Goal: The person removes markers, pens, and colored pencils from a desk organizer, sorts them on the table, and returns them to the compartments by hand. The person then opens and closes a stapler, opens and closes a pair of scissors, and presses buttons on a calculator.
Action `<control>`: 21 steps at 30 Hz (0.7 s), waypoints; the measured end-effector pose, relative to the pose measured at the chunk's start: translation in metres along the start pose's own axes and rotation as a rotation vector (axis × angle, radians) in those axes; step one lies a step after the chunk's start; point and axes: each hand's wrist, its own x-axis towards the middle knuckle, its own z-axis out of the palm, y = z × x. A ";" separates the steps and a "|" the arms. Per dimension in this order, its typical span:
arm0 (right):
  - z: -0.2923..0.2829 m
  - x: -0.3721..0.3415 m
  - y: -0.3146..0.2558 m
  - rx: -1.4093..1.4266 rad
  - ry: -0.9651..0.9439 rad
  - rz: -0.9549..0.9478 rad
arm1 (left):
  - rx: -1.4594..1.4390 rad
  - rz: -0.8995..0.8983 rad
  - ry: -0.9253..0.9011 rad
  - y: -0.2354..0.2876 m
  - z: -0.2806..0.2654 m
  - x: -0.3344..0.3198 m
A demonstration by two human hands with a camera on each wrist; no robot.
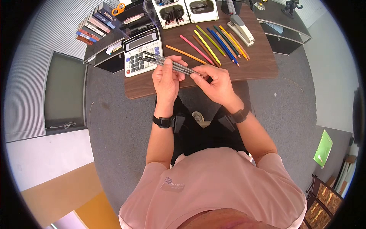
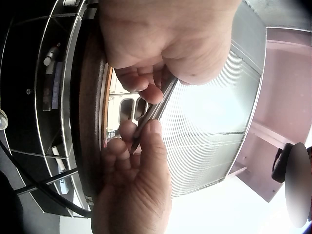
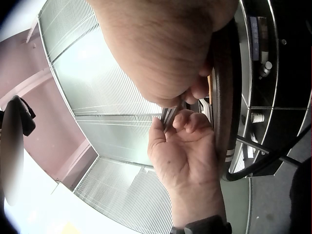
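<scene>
Several dark pencils (image 1: pixel 178 67) lie slantwise above the table's near edge, their far ends over the calculator (image 1: pixel 142 53). The left hand (image 1: pixel 167 82) holds them with its thumb across the top and its fingers bent underneath. At their lower right ends, the right hand (image 1: pixel 218 84) pinches them between thumb and fingers. In the left wrist view the pencils (image 2: pixel 152 108) run between two hands. The right wrist view shows a short stretch of the pencils (image 3: pixel 168 116) beside the left thumb; the near hand hides the rest.
Coloured pencils (image 1: pixel 206 45) lie spread on the brown table (image 1: pixel 263 65), beside a stapler (image 1: pixel 241 32). White organizers (image 1: pixel 177 23) holding dark pencils stand at the back. Books (image 1: pixel 95 23) and orange scissors (image 1: pixel 118 9) are at the back left.
</scene>
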 end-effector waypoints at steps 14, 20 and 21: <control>0.001 0.000 -0.001 0.017 0.016 -0.019 | -0.006 -0.011 0.002 0.000 0.000 -0.001; 0.001 -0.001 0.000 0.011 0.012 -0.008 | -0.013 -0.017 0.000 0.001 0.001 -0.001; 0.000 -0.001 -0.001 0.010 0.011 -0.010 | -0.009 -0.015 0.000 0.001 0.001 -0.001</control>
